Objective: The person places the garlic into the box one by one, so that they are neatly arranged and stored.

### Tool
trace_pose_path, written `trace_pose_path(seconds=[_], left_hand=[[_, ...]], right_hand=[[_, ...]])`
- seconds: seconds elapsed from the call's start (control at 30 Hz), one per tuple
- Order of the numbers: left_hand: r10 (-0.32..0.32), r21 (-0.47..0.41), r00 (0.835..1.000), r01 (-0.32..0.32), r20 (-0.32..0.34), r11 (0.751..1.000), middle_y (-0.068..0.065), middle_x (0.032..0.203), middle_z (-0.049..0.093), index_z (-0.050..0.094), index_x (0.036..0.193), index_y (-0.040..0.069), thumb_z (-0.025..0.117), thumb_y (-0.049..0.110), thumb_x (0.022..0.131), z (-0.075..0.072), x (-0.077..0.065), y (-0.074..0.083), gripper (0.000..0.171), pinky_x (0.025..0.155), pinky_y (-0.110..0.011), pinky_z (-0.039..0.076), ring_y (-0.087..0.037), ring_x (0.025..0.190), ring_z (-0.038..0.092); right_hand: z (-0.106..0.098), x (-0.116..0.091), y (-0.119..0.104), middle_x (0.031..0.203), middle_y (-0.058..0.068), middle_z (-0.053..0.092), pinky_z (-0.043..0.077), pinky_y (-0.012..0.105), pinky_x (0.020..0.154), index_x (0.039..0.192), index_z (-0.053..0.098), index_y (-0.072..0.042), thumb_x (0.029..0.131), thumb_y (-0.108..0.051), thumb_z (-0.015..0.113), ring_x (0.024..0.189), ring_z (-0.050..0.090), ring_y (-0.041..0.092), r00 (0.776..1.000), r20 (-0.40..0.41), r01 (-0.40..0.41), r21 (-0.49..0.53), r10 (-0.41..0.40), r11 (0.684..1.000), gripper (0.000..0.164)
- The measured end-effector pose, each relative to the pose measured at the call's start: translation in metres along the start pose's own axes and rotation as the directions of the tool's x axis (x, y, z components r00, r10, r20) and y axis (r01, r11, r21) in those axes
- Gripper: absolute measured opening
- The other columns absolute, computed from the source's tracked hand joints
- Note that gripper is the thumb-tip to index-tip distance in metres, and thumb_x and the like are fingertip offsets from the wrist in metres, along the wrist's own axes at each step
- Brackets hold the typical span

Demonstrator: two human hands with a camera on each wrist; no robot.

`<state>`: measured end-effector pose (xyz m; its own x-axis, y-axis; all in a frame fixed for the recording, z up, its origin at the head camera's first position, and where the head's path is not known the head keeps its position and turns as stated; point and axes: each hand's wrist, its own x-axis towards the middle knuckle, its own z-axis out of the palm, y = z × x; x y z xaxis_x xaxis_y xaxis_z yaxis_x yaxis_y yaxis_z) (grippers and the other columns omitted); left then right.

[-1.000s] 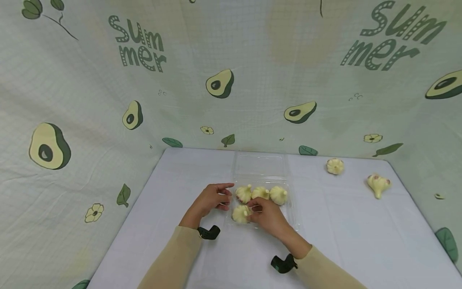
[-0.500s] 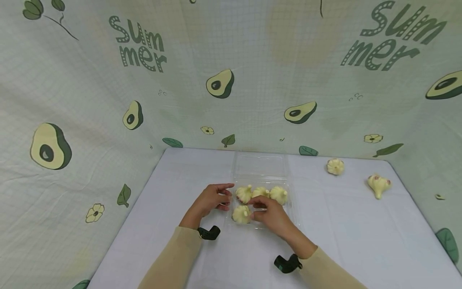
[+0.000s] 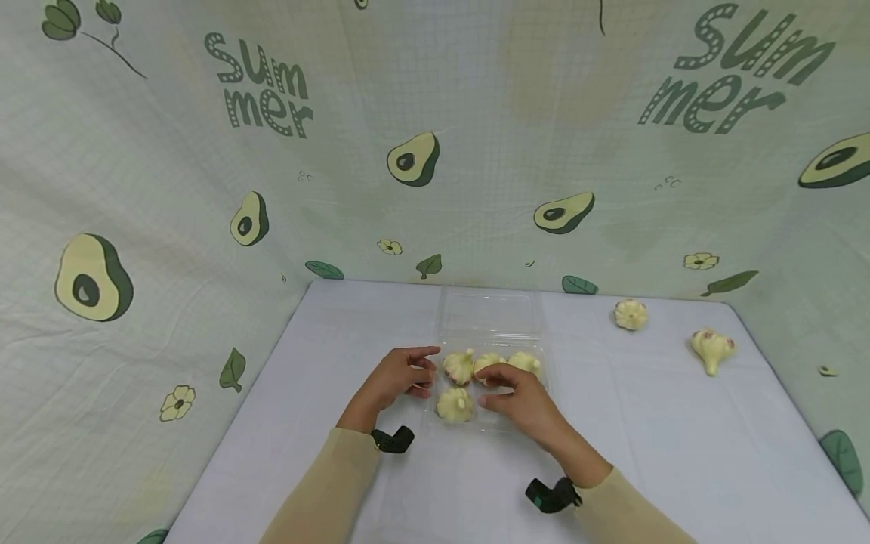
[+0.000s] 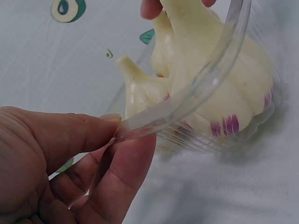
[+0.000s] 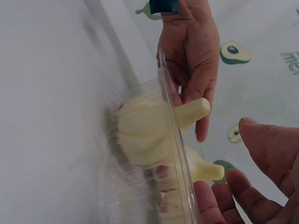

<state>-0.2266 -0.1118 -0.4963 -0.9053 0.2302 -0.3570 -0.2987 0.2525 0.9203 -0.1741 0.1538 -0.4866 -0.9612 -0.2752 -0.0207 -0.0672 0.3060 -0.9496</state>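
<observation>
A clear plastic clamshell box lies with its lid folded back. My left hand pinches the box's left rim between thumb and index finger, as the left wrist view shows. Inside, one garlic bulb sits in the front left, stem up. Behind it is a row of three: a left bulb, a middle bulb and a right bulb. My right hand hovers over the box, thumb and fingers apart, holding nothing. It partly covers the middle and right bulbs.
Two more garlic bulbs lie outside the box on the white tablecloth: one near the back edge, another farther right. A printed cloth hangs behind the table and along both sides.
My right hand has let go of the front left garlic bulb and drawn away to the right, its fingers spreading. My left hand keeps its place at the rim.
</observation>
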Motion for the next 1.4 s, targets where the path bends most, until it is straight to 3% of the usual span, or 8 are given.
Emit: trace_pose_path(seconds=[0.27,0.53,0.77,0.93,1.17,1.4], left_hand=[[0.004,0.008,1.0,-0.004,0.002,1.0,-0.014,0.12,0.064,0.062,0.149,0.013,0.07,-0.003,0.097,0.001,0.001,-0.001,0.055,0.066,-0.03,0.065,-0.019,0.074,0.067],[0.002,0.013,1.0,-0.002,-0.001,1.0,-0.015,0.12,0.064,0.062,0.149,0.014,0.07,-0.003,0.098,0.001,0.0,0.0,0.055,0.066,-0.03,0.065,-0.018,0.074,0.067],[-0.001,0.012,1.0,0.001,0.001,1.0,-0.014,0.12,0.064,0.062,0.15,0.014,0.071,-0.002,0.097,0.0,0.001,0.0,0.056,0.067,-0.031,0.065,-0.018,0.075,0.068],[0.0,0.005,1.0,0.0,0.006,1.0,-0.015,0.121,0.064,0.061,0.15,0.013,0.071,-0.002,0.097,0.0,0.001,0.0,0.056,0.067,-0.031,0.065,-0.019,0.075,0.068],[-0.003,0.004,1.0,0.003,0.007,1.0,-0.015,0.121,0.064,0.061,0.15,0.014,0.071,-0.002,0.097,-0.001,0.002,-0.001,0.056,0.068,-0.031,0.065,-0.019,0.077,0.068],[-0.003,0.015,1.0,0.003,0.004,1.0,-0.015,0.121,0.064,0.061,0.15,0.015,0.071,-0.002,0.098,0.0,0.002,0.0,0.056,0.068,-0.032,0.065,-0.019,0.076,0.069]], right_hand=[[-0.019,-0.003,-0.006,0.132,0.016,0.069,0.057,0.022,0.086,0.127,0.072,-0.003,0.092,-0.01,0.082,0.126,0.062,0.037,0.999,-0.051,-0.011,-0.01,0.011,1.0,0.037],[-0.041,-0.001,-0.007,0.134,0.016,0.069,0.057,0.031,0.096,0.129,0.071,-0.006,0.096,-0.013,0.078,0.126,0.063,0.034,0.993,-0.119,-0.012,-0.066,0.004,0.998,0.035],[-0.07,-0.001,-0.012,0.137,0.012,0.068,0.051,0.014,0.094,0.133,0.069,-0.009,0.102,-0.028,0.073,0.13,0.06,0.03,0.98,-0.197,-0.027,-0.13,0.001,0.991,0.037],[-0.09,-0.001,-0.013,0.136,0.012,0.068,0.048,0.005,0.089,0.134,0.067,-0.008,0.103,-0.033,0.072,0.127,0.06,0.023,0.962,-0.271,-0.032,-0.153,-0.011,0.988,0.04],[-0.114,0.0,-0.006,0.133,0.012,0.068,0.048,0.004,0.085,0.135,0.068,-0.009,0.103,-0.035,0.072,0.111,0.055,-0.005,0.928,-0.37,-0.026,-0.191,-0.047,0.981,0.042],[-0.13,0.004,0.004,0.134,0.012,0.067,0.048,0.007,0.082,0.138,0.067,-0.009,0.101,-0.036,0.074,0.112,0.054,-0.005,0.889,-0.455,-0.053,-0.204,-0.047,0.978,0.046]])
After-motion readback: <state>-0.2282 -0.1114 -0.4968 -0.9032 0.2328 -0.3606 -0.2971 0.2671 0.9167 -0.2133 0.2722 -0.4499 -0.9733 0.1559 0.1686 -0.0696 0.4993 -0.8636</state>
